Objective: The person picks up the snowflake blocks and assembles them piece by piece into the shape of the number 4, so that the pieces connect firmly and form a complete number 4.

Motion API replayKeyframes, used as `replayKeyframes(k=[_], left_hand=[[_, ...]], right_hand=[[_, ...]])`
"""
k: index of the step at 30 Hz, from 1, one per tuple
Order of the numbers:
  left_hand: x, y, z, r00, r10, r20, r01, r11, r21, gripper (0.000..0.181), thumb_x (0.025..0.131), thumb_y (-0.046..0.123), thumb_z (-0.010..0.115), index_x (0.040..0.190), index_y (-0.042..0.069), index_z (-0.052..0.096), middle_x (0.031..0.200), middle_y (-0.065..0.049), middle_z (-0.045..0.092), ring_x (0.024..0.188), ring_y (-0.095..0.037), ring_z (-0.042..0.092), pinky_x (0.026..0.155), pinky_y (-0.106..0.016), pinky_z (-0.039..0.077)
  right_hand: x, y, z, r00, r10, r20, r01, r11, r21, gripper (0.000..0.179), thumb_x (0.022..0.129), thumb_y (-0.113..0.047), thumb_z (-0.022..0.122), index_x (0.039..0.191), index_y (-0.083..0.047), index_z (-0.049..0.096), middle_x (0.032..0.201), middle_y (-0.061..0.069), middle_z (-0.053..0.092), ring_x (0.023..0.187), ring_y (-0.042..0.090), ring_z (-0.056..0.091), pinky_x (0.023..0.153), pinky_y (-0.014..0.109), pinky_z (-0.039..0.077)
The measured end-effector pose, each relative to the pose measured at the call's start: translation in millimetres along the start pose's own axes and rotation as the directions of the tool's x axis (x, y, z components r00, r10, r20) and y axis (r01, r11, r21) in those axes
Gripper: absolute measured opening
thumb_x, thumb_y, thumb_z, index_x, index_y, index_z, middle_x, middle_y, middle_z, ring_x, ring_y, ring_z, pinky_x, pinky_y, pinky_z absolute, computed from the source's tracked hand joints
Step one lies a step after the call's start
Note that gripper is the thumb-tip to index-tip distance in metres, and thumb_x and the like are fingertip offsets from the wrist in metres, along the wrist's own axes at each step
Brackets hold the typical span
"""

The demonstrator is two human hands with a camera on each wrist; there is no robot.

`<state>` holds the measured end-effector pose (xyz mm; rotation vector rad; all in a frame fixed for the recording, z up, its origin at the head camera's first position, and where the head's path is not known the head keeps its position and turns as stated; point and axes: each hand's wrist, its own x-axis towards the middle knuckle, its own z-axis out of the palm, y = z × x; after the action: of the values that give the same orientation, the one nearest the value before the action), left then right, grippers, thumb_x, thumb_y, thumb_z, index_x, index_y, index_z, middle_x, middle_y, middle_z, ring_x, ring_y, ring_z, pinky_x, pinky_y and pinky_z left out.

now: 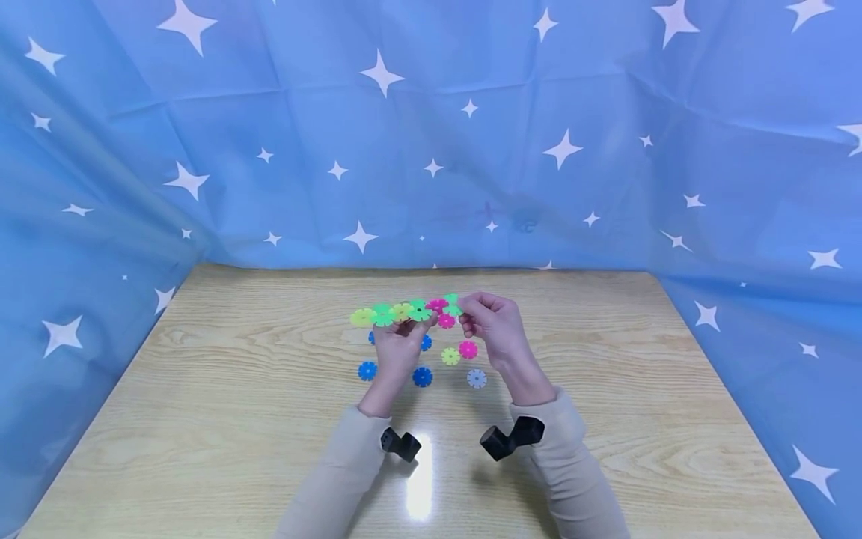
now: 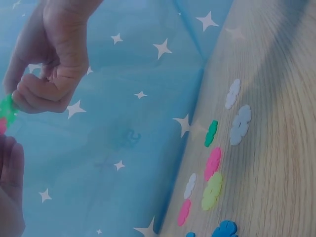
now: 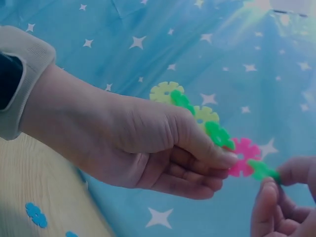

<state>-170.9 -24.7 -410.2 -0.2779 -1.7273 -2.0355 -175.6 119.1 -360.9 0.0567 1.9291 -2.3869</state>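
A chain of interlocked flower-shaped plastic discs (image 1: 382,315), alternating yellow and green with a pink disc (image 3: 245,157) near its right end, is held up above the table. My left hand (image 1: 399,348) grips it from below, its thumb near the join of a green disc (image 3: 218,135) and the pink one. At the right end, my right hand (image 1: 494,326) pinches the last green disc (image 3: 263,170) between thumb and fingertips. That green disc meets the pink disc's edge. Only part of the left hand (image 2: 10,190) shows in the left wrist view.
Loose discs lie on the wooden table (image 1: 236,419) below the hands: several blue ones (image 1: 422,376), a yellow one (image 1: 450,356), pink ones (image 1: 468,349), a green one (image 2: 211,133) and pale ones (image 1: 477,379). A blue star-patterned cloth (image 1: 431,135) hangs behind and at both sides.
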Motion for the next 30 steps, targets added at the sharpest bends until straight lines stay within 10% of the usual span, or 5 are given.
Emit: replayKeyframes(k=[11, 20, 30], left_hand=[[-0.8, -0.8, -1.0, 0.999, -0.028, 0.024, 0.028, 1.0, -0.003, 0.011, 0.077, -0.01, 0.07, 0.071, -0.013, 0.061, 0.058, 0.014, 0.057, 0.047, -0.002, 0.039, 0.047, -0.015, 0.034], [-0.7, -4.6, -6.1, 0.997, -0.061, 0.047, 0.062, 0.998, -0.009, 0.01, 0.079, -0.006, 0.071, 0.076, -0.013, 0.064, 0.062, -0.004, 0.064, 0.048, -0.003, 0.042, 0.046, -0.016, 0.033], [2.5, -4.5, -12.5, 0.984, -0.174, -0.022, 0.171, 0.979, -0.11, 0.005, 0.081, 0.007, 0.073, 0.085, 0.006, 0.071, 0.074, 0.002, 0.071, 0.072, -0.01, 0.069, 0.08, -0.026, 0.054]], right_hand=[[-1.4, -1, -8, 0.996, 0.009, 0.089, -0.004, 0.998, -0.058, 0.023, 0.09, -0.005, 0.059, 0.068, -0.012, 0.063, 0.062, 0.002, 0.056, 0.056, 0.012, 0.05, 0.051, 0.02, 0.045], [-4.4, 3, -6, 0.987, 0.035, 0.159, -0.021, 0.996, -0.091, 0.021, 0.092, -0.008, 0.056, 0.071, -0.007, 0.059, 0.062, 0.003, 0.053, 0.056, 0.012, 0.048, 0.051, 0.02, 0.044], [3.3, 12, -13, 0.981, 0.045, 0.186, -0.015, 0.987, -0.16, 0.031, 0.098, -0.024, 0.051, 0.08, 0.0, 0.061, 0.064, 0.003, 0.055, 0.058, 0.013, 0.048, 0.053, 0.021, 0.045]])
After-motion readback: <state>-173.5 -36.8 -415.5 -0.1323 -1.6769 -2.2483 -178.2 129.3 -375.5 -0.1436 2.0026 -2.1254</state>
